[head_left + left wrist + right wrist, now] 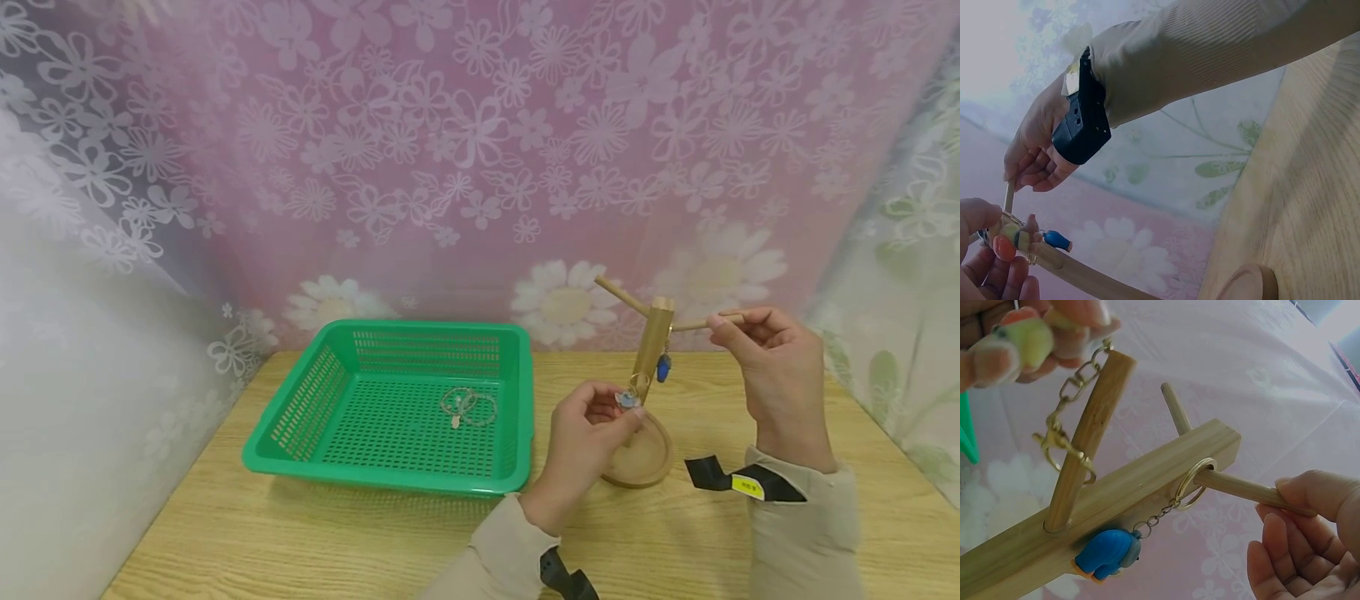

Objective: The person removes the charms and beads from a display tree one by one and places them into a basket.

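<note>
In the head view a wooden peg stand [654,340] rises from a round base [660,471]. My left hand [581,440] pinches a small pale keychain figure [627,401] in front of the post. Its gold chain [1074,387] runs down in the right wrist view to a ring and clasp around a lower peg [1099,415]. My right hand [783,375] grips the end of the upper right peg [1235,487] between thumb and fingers. A blue figure keychain [1110,550] hangs from that peg by its gold ring [1190,481].
Left of the stand sits a green plastic basket [388,482] with bracelets [478,410] inside. Another upper peg [621,294] points left. Behind the wooden table [360,542] hangs a floral curtain [480,167].
</note>
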The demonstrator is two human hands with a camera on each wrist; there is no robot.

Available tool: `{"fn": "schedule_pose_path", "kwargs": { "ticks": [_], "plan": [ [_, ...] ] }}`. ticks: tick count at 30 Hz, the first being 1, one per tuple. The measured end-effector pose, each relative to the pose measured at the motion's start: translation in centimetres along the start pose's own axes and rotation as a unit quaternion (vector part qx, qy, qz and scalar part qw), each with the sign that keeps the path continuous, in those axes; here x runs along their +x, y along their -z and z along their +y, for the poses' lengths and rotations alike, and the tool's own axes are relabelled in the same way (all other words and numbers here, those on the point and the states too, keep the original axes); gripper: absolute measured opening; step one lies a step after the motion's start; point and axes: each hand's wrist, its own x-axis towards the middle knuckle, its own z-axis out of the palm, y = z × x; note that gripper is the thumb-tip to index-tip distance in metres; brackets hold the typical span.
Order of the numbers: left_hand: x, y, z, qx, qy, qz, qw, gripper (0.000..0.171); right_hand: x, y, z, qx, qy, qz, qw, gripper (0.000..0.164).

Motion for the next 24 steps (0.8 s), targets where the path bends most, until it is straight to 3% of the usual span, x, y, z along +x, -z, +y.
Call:
{"fn": "schedule_pose_path", "kwargs": {
  "ticks": [11,24],
  "plan": [
    [-0.2,0.5,1.4,-0.006,-0.01,0.005,0.9999,0.018,0.0,-0.1,0.0,-0.002,-0.006,0.007,1.0,0.009],
    [-0.1,0.9,1.6,-0.007,-0.008,0.01,0.9999,0.018,-0.1,0.1,-0.1,-0.014,-0.016,0.004,1.0,0.009]
  ]
}}
